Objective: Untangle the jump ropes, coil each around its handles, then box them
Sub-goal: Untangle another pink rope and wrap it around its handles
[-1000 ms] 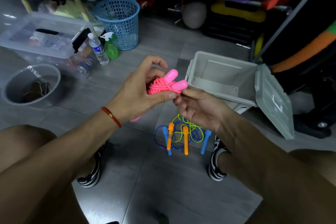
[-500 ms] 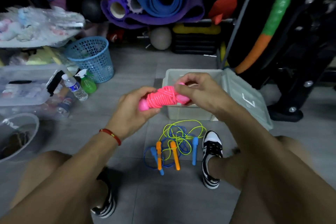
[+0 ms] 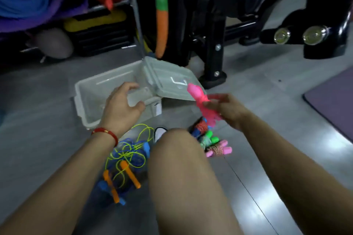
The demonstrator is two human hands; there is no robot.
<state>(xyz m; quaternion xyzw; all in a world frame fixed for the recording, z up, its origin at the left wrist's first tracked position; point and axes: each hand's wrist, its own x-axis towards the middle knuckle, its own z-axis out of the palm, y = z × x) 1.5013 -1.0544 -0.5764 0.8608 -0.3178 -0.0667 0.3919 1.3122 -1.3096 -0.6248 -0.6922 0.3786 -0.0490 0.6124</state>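
Pink coiled rope (image 3: 203, 106): wound round its handles, held in our right hand (image 3: 228, 109), grip closed on the middle of the bundle, one handle end pointing up toward the lid (image 3: 172, 80). It hangs over the floor, right of the open box (image 3: 84, 105) and above the row of finished bundles (image 3: 212, 139) beside our knee.

Left hand (image 3: 122, 108) carries nothing; fingers loosely bent, over the box's near rim.

Step in hand, as we judge it: putting this bundle away. To do it well we keep the pinch across the wraps so they do not spring loose, lay it flat, handles parallel to its neighbours, and let go only once it rests.

Still tangled: the blue and yellow-green ropes (image 3: 126, 156) with orange and blue handles, on the floor below the box's near edge.

Box: pale translucent plastic, lid swung open to the right. Interior looks bare; motion blur keeps us from being certain.
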